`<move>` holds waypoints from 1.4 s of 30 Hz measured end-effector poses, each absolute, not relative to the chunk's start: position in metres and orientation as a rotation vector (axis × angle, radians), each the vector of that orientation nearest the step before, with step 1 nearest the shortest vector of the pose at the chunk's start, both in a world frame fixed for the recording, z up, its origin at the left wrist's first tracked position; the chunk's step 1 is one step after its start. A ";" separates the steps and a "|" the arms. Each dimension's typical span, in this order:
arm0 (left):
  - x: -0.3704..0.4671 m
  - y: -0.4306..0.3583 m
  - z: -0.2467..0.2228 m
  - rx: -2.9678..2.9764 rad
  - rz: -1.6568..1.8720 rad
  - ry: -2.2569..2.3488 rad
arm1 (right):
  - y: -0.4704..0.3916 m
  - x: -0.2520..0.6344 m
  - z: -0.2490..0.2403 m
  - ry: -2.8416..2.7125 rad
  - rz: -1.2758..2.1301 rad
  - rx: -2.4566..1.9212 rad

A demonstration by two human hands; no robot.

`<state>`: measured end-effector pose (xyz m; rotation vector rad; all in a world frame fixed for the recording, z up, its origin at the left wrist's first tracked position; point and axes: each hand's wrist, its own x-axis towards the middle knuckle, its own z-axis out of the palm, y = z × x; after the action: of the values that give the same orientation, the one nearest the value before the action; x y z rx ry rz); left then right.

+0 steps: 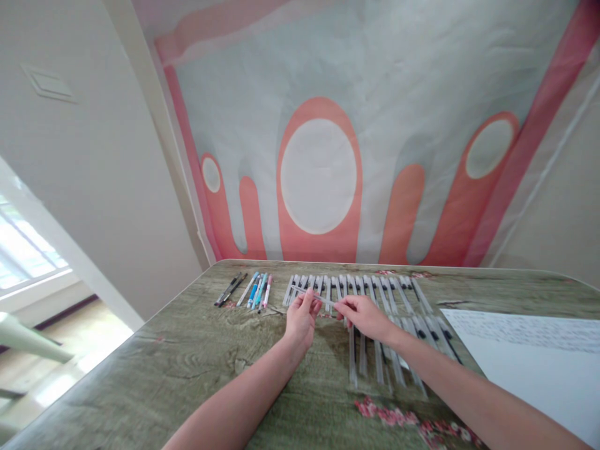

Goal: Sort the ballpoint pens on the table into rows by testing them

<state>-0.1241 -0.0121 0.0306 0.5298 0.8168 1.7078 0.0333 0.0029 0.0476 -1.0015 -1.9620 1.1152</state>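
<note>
My left hand (302,319) and my right hand (360,315) meet above the table, both closed. Between them they hold a thin, pale, see-through pen tube (324,300), which slants slightly down to the right. The left thumb and fingers pinch its middle, while the right fingertips grip its right end. Behind the hands lies a row of clear pen barrels (372,290) with dark parts near their upper ends. A second row of similar clear barrels (377,362) lies below the right hand, partly hidden by the right forearm.
Left of the rows lie several blue, white and pink pens (255,292) and a few dark pens (229,290). White paper with rows of marks (534,369) covers the table's right side. The wood-patterned table (187,369) ends at a wall with a pink-and-grey covering (262,112).
</note>
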 end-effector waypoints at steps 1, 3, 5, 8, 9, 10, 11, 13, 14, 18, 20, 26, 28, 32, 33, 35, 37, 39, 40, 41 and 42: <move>-0.124 -0.012 0.030 0.533 1.706 0.815 | 0.003 0.033 0.047 -1.950 1.100 -0.998; -0.125 -0.011 0.029 0.541 1.708 0.814 | 0.004 0.033 0.046 -1.916 1.052 -1.014; -0.126 -0.011 0.029 0.542 1.714 0.820 | 0.005 0.034 0.044 -1.891 0.993 -1.034; -0.126 -0.011 0.030 0.531 1.723 0.834 | 0.005 0.033 0.043 -1.861 0.995 -1.049; -0.126 -0.011 0.030 0.529 1.725 0.835 | 0.005 0.033 0.043 -1.847 1.033 -1.052; -0.126 -0.011 0.030 0.528 1.725 0.837 | 0.005 0.032 0.043 -1.831 1.078 -1.054; -0.126 -0.011 0.031 0.528 1.725 0.838 | 0.005 0.032 0.044 -1.816 1.120 -1.055; -0.125 -0.012 0.031 0.526 1.724 0.839 | 0.005 0.032 0.045 -1.796 1.182 -1.059; -0.125 -0.012 0.031 0.525 1.723 0.840 | 0.005 0.032 0.046 -1.793 1.202 -1.063; -0.126 -0.011 0.031 0.526 1.726 0.846 | 0.004 0.033 0.048 -1.789 1.262 -1.059; -0.126 -0.011 0.031 0.538 1.727 0.844 | 0.004 0.033 0.048 -1.792 1.279 -1.031; -0.124 -0.013 0.032 0.541 1.719 0.833 | 0.003 0.033 0.046 -1.821 1.278 -1.010; -0.126 -0.011 0.032 0.532 1.730 0.829 | 0.005 0.034 0.047 -1.829 1.256 -1.015; -0.142 -0.002 0.036 0.432 1.843 0.860 | 0.010 0.043 0.059 -1.877 1.231 -1.051; -0.148 0.002 0.037 0.393 1.884 0.878 | 0.011 0.046 0.064 -1.899 1.225 -1.065; -0.162 0.008 0.038 0.340 1.968 0.919 | 0.014 0.054 0.072 -1.943 1.205 -1.091; -0.173 0.013 0.037 0.327 2.052 0.966 | 0.017 0.063 0.081 -1.972 1.162 -1.116; -0.179 0.016 0.036 0.330 2.098 1.041 | 0.018 0.069 0.088 -1.992 1.104 -1.142; -0.180 0.017 0.035 0.337 2.101 1.083 | 0.018 0.072 0.091 -1.999 1.063 -1.155; -0.179 0.016 0.035 0.352 2.096 1.116 | 0.018 0.073 0.093 -2.004 1.014 -1.163; -0.176 0.015 0.035 0.378 2.082 1.131 | 0.017 0.073 0.095 -2.006 0.960 -1.165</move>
<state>-0.1764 0.0149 0.0347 0.3779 1.1313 2.0823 0.0733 0.0175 0.0949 -1.1651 -2.0059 0.9604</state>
